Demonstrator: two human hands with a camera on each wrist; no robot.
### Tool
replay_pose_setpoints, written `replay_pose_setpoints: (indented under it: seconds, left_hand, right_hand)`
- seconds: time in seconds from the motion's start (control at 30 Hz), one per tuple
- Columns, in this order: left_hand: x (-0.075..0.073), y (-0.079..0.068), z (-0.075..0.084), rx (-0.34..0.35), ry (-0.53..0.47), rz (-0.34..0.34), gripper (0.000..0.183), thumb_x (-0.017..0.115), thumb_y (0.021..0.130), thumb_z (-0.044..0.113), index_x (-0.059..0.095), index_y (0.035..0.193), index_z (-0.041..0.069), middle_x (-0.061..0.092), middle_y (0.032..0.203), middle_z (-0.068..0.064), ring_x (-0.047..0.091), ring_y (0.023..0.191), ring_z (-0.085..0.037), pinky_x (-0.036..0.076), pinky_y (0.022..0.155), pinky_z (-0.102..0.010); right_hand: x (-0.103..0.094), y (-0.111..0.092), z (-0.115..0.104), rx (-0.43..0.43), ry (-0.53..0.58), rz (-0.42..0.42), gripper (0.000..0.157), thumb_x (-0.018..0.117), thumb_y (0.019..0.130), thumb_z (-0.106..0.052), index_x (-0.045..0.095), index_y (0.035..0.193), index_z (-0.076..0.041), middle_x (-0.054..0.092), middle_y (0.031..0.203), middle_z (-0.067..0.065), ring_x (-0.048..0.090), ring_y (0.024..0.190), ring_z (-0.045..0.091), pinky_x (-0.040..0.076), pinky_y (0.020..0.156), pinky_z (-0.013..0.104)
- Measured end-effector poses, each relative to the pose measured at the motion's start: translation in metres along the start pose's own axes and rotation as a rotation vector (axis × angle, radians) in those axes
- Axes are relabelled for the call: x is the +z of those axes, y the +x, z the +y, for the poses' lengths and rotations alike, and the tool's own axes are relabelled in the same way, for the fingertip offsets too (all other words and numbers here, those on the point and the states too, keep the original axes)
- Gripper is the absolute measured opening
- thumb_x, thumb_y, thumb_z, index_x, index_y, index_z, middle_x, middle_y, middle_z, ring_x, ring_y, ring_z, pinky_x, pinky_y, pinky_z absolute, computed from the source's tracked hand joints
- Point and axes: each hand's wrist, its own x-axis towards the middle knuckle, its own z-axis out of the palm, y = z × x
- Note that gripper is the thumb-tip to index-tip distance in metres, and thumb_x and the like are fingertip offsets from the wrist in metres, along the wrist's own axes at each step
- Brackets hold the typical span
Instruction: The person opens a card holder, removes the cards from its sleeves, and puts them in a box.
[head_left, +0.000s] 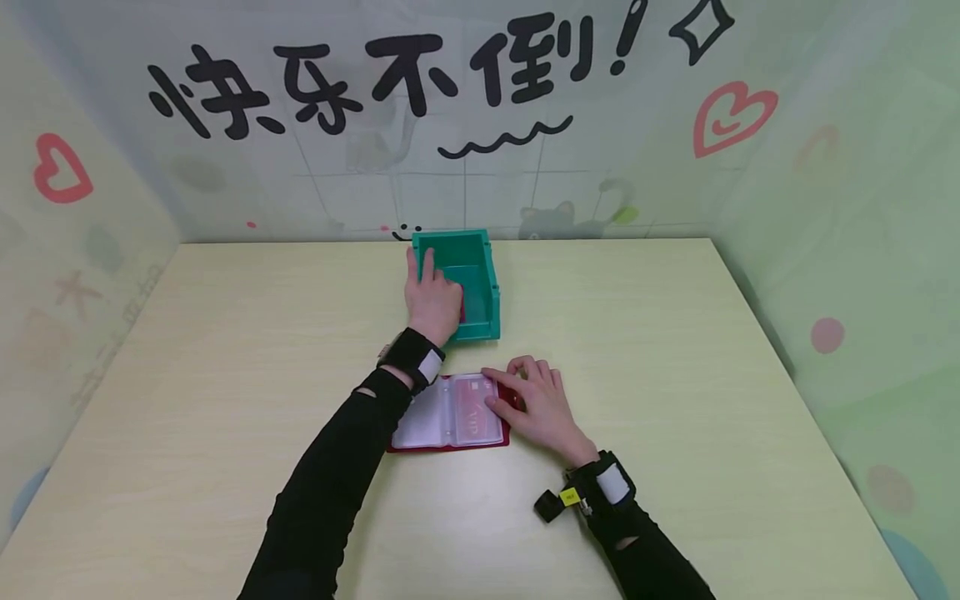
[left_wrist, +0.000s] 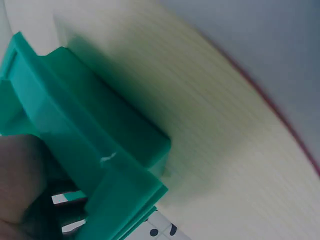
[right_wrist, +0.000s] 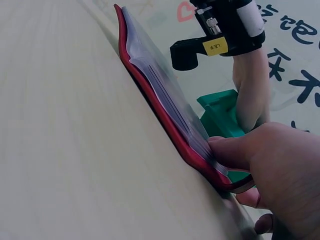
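Observation:
A red card holder (head_left: 505, 442) lies spread on the table with clear sleeves; a pink card (head_left: 474, 412) fills its right-hand sleeve. My right hand (head_left: 543, 408) grips the right edge of the holder, and in the right wrist view its thumb (right_wrist: 230, 151) presses on the sleeves with fingers behind the cover. My left hand (head_left: 435, 307) reaches into the green bin (head_left: 495, 300), two fingers extended at its left wall and the others curled inside. A thin red card (head_left: 462, 307) shows beside the curled fingers, pinched there; its far part is hidden under the hand.
The bin stands near the back edge of the pale wooden table (head_left: 637, 333), close to the printed backdrop (head_left: 315, 192). My left forearm (head_left: 337, 475) passes over the holder's left side. A wrist camera (head_left: 551, 504) juts from the right wrist.

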Motion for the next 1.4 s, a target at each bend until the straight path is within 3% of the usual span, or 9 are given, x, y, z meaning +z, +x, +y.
replay_pose_setpoints:
  seconds: [0.1, 0.23, 0.33, 0.47, 0.73, 0.97, 1.17, 1.27, 1.4]
  left_hand:
    - [-0.007, -0.014, 0.002, 0.024, -0.097, 0.091, 0.025, 0.058, 0.1, 0.02, 0.073, 0.116, 0.008, 0.064, 0.133, -0.019, 0.039, 0.142, -0.039, 0.022, 0.124, -0.055]
    - [-0.017, -0.044, 0.004, 0.083, -0.314, 0.172, 0.025, 0.055, 0.102, 0.016, 0.07, 0.116, 0.002, 0.068, 0.117, -0.019, 0.058, 0.11, -0.034, 0.051, 0.101, -0.044]
    - [-0.017, -0.072, 0.001, 0.092, -0.521, 0.104, 0.022, 0.06, 0.1, 0.015, 0.07, 0.113, 0.001, 0.07, 0.107, -0.016, 0.062, 0.095, -0.029, 0.058, 0.086, -0.039]
    - [-0.001, -0.103, -0.005, 0.068, -0.719, -0.043, 0.025, 0.064, 0.098, 0.016, 0.069, 0.117, 0.001, 0.069, 0.111, -0.014, 0.063, 0.095, -0.025, 0.059, 0.086, -0.04]
    - [0.031, -0.125, -0.014, 0.094, -0.973, -0.151, 0.037, 0.059, 0.101, 0.022, 0.061, 0.135, 0.009, 0.067, 0.129, -0.011, 0.061, 0.103, -0.024, 0.054, 0.091, -0.043]
    - [0.04, -0.126, -0.022, 0.082, -1.107, -0.114, 0.04, 0.058, 0.102, 0.024, 0.058, 0.139, 0.008, 0.066, 0.13, -0.014, 0.063, 0.107, -0.027, 0.055, 0.094, -0.043]
    - [0.044, -0.123, -0.028, 0.029, -1.183, -0.076, 0.043, 0.054, 0.104, 0.035, 0.059, 0.138, 0.009, 0.067, 0.114, -0.013, 0.063, 0.098, -0.024, 0.052, 0.082, -0.031]
    - [0.044, -0.123, -0.031, 0.011, -1.157, -0.042, 0.038, 0.059, 0.102, 0.032, 0.063, 0.131, 0.008, 0.065, 0.101, -0.011, 0.059, 0.092, -0.022, 0.048, 0.076, -0.028]
    - [0.043, -0.127, -0.032, 0.026, -0.951, 0.023, 0.02, 0.069, 0.093, 0.014, 0.071, 0.112, 0.008, 0.066, 0.097, -0.009, 0.055, 0.097, -0.025, 0.047, 0.084, -0.037]
  right_hand:
    - [0.0, 0.0, -0.001, 0.005, -0.002, 0.004, 0.043, 0.07, 0.091, -0.034, 0.067, 0.131, -0.02, 0.053, 0.113, 0.011, 0.043, 0.11, 0.03, 0.033, 0.089, 0.043]
    - [0.0, 0.0, -0.002, 0.013, 0.003, 0.008, 0.043, 0.071, 0.091, -0.035, 0.068, 0.131, -0.019, 0.053, 0.113, 0.011, 0.043, 0.109, 0.031, 0.032, 0.088, 0.043]
    - [0.001, 0.001, -0.003, 0.019, 0.003, 0.013, 0.044, 0.072, 0.09, -0.035, 0.068, 0.131, -0.018, 0.053, 0.112, 0.01, 0.043, 0.108, 0.03, 0.032, 0.088, 0.043]
    - [0.001, 0.0, -0.003, 0.046, -0.005, 0.02, 0.047, 0.074, 0.088, -0.037, 0.067, 0.131, -0.018, 0.053, 0.112, 0.01, 0.043, 0.109, 0.029, 0.033, 0.088, 0.042]
    - [0.005, 0.002, -0.001, 0.072, -0.019, 0.027, 0.05, 0.074, 0.088, -0.042, 0.067, 0.131, -0.02, 0.053, 0.113, 0.01, 0.043, 0.109, 0.029, 0.031, 0.086, 0.04]
    - [0.005, 0.003, -0.001, 0.054, 0.01, 0.033, 0.038, 0.067, 0.096, -0.033, 0.068, 0.131, -0.018, 0.055, 0.113, 0.011, 0.044, 0.108, 0.03, 0.032, 0.09, 0.044]
    - [0.004, 0.003, -0.002, 0.053, 0.011, 0.023, 0.039, 0.069, 0.094, -0.029, 0.067, 0.131, -0.017, 0.055, 0.113, 0.012, 0.044, 0.11, 0.031, 0.034, 0.092, 0.046]
    - [0.003, 0.003, -0.003, 0.059, 0.012, 0.02, 0.04, 0.07, 0.093, -0.028, 0.067, 0.131, -0.017, 0.055, 0.114, 0.012, 0.044, 0.111, 0.03, 0.035, 0.093, 0.047]
    - [0.003, 0.003, -0.003, 0.062, 0.016, 0.022, 0.041, 0.071, 0.092, -0.029, 0.067, 0.131, -0.018, 0.055, 0.114, 0.012, 0.045, 0.112, 0.03, 0.036, 0.093, 0.047]
